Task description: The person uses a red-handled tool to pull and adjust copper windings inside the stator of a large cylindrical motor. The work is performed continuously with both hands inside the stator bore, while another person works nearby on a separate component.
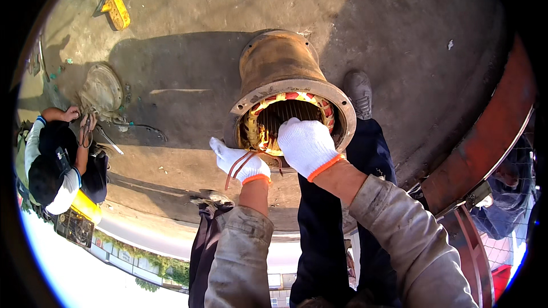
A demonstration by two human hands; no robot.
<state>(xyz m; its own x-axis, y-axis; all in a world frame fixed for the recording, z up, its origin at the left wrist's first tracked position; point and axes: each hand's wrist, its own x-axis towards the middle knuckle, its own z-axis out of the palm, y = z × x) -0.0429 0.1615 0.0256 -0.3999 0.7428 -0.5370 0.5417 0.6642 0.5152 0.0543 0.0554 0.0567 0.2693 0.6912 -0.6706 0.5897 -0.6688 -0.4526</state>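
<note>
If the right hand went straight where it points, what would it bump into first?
The right hand would probably bump the ridged inside wall of the rusty drum, but the depth is unclear.

Open floor [399, 17] stretches across the upper right of the frame, giving wide passage around the rusty housing [277, 65] at centre. The gloved right hand [308, 148] blocks much of the housing's mouth, leaving a dark gap above its knuckles. Copper-coloured wires [230, 173] cross the left hand [238, 155]; a shoe [358, 94] crowds the housing's right side, and a curved red metal piece [485, 142] bars the right edge.
</note>
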